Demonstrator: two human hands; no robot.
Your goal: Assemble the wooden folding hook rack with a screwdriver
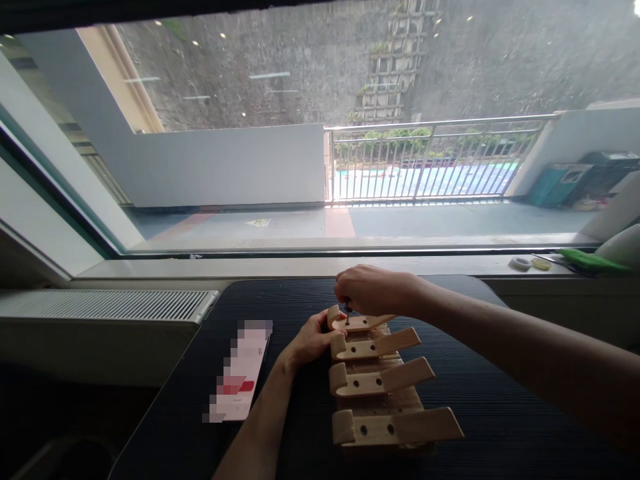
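On the dark table lies a wooden board (383, 400) with several pale wooden hooks fixed across it. Each hook has a raised rounded left end, a long flared right end and two dark screw holes. My right hand (367, 288) is closed round a small screwdriver (348, 307), mostly hidden by the fingers. Its dark shaft stands upright, with the tip at the left hole of the farthest hook (357, 323). My left hand (314, 343) grips the left end of that same hook, fingers behind and thumb in front. The nearest hook (400, 428) lies closest to me.
A pink-white phone-like slab (245, 380), partly pixelated, lies left of my left forearm. Beyond the black table (280, 300) runs a window sill (280, 268) with tape rolls (521, 264) and a green item (595, 261) at right. A radiator (110, 305) stands at left.
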